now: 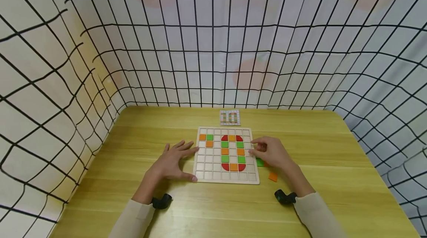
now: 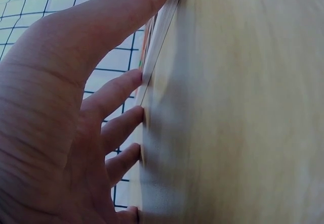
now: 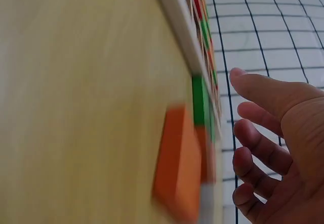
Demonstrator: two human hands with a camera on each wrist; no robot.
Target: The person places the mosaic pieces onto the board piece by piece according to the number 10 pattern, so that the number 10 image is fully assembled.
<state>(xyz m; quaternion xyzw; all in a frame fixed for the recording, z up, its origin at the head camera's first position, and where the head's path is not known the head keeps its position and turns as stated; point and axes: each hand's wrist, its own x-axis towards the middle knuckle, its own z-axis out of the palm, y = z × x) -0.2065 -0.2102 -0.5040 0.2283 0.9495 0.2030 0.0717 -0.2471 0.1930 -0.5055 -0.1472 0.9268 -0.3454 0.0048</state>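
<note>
A square wooden grid board (image 1: 217, 173) lies on the table, bearing a ring of red, green and orange tiles right of its middle. Two orange tiles and a green tile (image 1: 209, 137) sit in its upper left cells. My left hand (image 1: 171, 162) rests along the board's left edge with fingers spread and thumb at the lower left corner. At the right edge hovers my right hand (image 1: 271, 152), thumb and index finger apart. Nothing shows between its loosely bent fingers in the right wrist view. Below it lie a loose orange tile (image 3: 174, 168) and a green tile (image 3: 199, 100).
A small pattern card (image 1: 229, 117) lies behind the board, showing a grid with coloured squares. Black netting (image 1: 213, 50) in front of pale cloth surrounds the wooden table (image 1: 160, 119) on its far side and both flanks.
</note>
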